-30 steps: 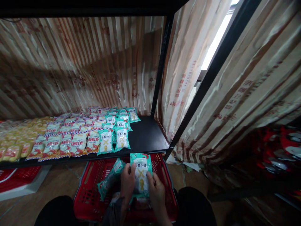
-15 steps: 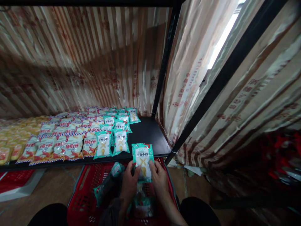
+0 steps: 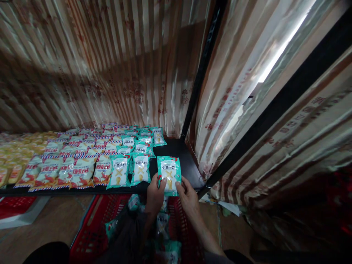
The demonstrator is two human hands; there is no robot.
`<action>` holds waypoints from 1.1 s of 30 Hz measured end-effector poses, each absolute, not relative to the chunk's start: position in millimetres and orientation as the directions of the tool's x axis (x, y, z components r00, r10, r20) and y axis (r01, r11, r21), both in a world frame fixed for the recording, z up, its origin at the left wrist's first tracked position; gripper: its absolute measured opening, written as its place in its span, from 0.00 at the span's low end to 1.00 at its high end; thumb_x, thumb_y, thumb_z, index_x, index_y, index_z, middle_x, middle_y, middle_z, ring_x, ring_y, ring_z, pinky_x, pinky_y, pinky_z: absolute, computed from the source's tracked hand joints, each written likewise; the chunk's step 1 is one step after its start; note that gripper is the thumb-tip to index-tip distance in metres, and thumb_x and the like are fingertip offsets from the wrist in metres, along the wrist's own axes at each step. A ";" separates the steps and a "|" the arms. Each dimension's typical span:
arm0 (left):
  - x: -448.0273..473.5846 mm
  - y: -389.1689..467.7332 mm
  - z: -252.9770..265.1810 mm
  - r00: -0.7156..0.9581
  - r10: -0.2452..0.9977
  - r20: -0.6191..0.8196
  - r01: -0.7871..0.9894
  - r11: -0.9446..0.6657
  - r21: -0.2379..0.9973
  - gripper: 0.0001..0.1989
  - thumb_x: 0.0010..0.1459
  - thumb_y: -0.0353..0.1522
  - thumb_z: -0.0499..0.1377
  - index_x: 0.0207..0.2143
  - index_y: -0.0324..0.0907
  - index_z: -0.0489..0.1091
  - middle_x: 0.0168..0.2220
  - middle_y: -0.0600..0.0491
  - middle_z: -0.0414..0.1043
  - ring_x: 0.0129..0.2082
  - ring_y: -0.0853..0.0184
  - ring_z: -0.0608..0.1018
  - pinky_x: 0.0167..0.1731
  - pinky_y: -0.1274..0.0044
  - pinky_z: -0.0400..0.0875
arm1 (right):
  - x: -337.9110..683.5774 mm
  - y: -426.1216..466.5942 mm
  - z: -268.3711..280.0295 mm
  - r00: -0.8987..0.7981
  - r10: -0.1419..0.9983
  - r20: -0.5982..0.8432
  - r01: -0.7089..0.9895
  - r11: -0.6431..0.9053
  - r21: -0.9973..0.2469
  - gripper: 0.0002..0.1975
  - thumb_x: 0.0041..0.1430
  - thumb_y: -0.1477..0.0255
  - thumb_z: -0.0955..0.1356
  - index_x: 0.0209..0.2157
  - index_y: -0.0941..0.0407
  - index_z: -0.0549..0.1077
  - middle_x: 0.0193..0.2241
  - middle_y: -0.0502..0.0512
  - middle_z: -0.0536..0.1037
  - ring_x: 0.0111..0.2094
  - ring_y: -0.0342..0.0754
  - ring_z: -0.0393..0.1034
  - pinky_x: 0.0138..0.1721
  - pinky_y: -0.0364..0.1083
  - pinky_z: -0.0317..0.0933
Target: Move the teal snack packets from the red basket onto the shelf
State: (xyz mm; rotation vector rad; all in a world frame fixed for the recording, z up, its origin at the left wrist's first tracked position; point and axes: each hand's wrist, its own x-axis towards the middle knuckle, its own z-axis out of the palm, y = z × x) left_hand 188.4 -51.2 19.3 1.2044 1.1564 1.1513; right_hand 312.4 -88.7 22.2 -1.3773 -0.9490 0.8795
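Between both hands I hold a teal and white snack bag [image 3: 169, 174] upright, its printed front facing me. My left hand [image 3: 155, 194] pinches the lower left edge, thumb on the front. My right hand [image 3: 188, 196] grips the lower right edge in the same way. The bag is over the front edge of the black shelf [image 3: 176, 163]; whether it touches the shelf I cannot tell. Just left of it stand matching teal snack bags [image 3: 140, 169] in rows. Below my hands a red plastic basket [image 3: 90, 229] holds several more teal bags [image 3: 162, 224].
Red and white snack bags [image 3: 82, 172] fill the shelf farther left, then yellow packages [image 3: 16, 170]. A black shelf post [image 3: 203, 69] rises at the back corner, and another post [image 3: 264, 113] slants across the right. Striped curtains [image 3: 123, 73] hang behind.
Both hands have moved the teal bag up and forward, from above the basket to the shelf's front edge. The camera view has shifted slightly.
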 end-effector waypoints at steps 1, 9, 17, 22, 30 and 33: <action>190.4 -47.8 19.4 0.062 0.998 -0.018 -0.006 0.018 1.000 0.23 0.58 0.41 0.56 0.53 0.38 0.66 0.46 0.44 0.76 0.44 0.61 0.78 0.45 0.72 0.72 | 313.9 -85.4 23.0 0.382 0.923 0.036 0.053 0.017 -0.998 0.29 0.53 0.52 0.67 0.50 0.58 0.71 0.41 0.60 0.81 0.39 0.55 0.77 0.40 0.51 0.72; 204.0 -28.0 24.9 -0.014 1.000 0.021 0.294 -0.016 0.956 0.24 0.61 0.39 0.49 0.56 0.34 0.63 0.50 0.40 0.73 0.48 0.58 0.76 0.49 0.69 0.68 | 325.5 -59.2 22.4 0.380 0.922 0.073 0.114 0.032 -0.993 0.29 0.52 0.54 0.66 0.49 0.60 0.71 0.35 0.59 0.81 0.34 0.53 0.76 0.34 0.49 0.70; 217.9 -9.4 19.8 -0.084 0.995 0.053 0.402 -0.015 0.916 0.24 0.61 0.37 0.48 0.56 0.35 0.63 0.53 0.39 0.72 0.53 0.57 0.74 0.54 0.67 0.66 | 339.1 -38.2 13.9 0.375 0.919 0.121 0.273 0.015 -0.962 0.26 0.55 0.58 0.65 0.49 0.60 0.71 0.35 0.58 0.80 0.33 0.51 0.73 0.37 0.48 0.68; 223.8 -2.3 17.3 -0.104 0.992 0.075 0.426 -0.024 0.904 0.25 0.60 0.35 0.47 0.57 0.33 0.62 0.55 0.38 0.69 0.55 0.56 0.72 0.55 0.67 0.64 | 342.7 -29.0 12.1 0.385 0.908 0.165 0.360 0.017 -0.933 0.25 0.54 0.58 0.65 0.48 0.60 0.73 0.35 0.58 0.80 0.34 0.51 0.73 0.39 0.48 0.66; 230.1 3.6 15.1 -0.140 0.983 0.118 0.430 -0.047 0.902 0.26 0.59 0.33 0.48 0.59 0.35 0.60 0.55 0.40 0.70 0.54 0.58 0.72 0.54 0.69 0.65 | 347.1 -20.3 8.0 0.379 0.907 0.185 0.411 0.014 -0.912 0.23 0.56 0.59 0.64 0.47 0.58 0.73 0.34 0.57 0.80 0.35 0.52 0.73 0.40 0.48 0.66; 233.0 6.5 17.5 -0.145 0.981 0.127 0.456 -0.047 0.889 0.25 0.59 0.33 0.48 0.58 0.33 0.61 0.55 0.39 0.69 0.54 0.57 0.72 0.54 0.69 0.65 | 348.0 -16.3 10.2 0.372 0.909 0.189 0.436 0.008 -0.900 0.23 0.56 0.60 0.63 0.47 0.59 0.73 0.35 0.58 0.80 0.36 0.52 0.73 0.40 0.48 0.66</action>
